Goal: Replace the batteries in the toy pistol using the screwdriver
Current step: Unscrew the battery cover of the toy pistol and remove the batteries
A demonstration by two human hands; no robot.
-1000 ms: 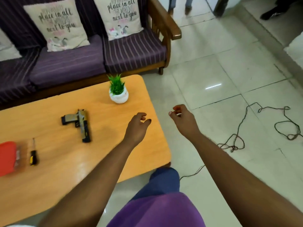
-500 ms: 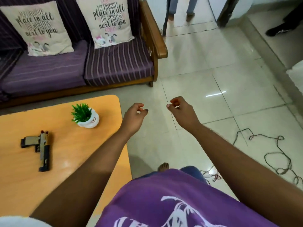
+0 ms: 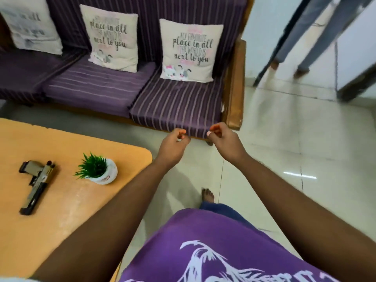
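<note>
The toy pistol (image 3: 37, 185) lies at nine o'clock on the counter (image 3: 67, 216), untouched. Both hands (image 3: 173, 143) hover off its edge, fingers loosely curled, grasping nothing. Risk: no screwdriver in view (or batteries) — the work stalls.

Table (image 3: 61, 231) top — pistol (image 3: 35, 186) lies flat near the left edge, potted plant (image 3: 97, 169) just beside it on the right; bare wood in front of and behind both. Both hands, left (image 3: 173, 145) and right (image 3: 225, 142), hang over open floor (image 3: 284, 139) off the table's right corner. Sofa (image 3: 175, 104) closes off the far side — gap of floor between it and the table.
</note>
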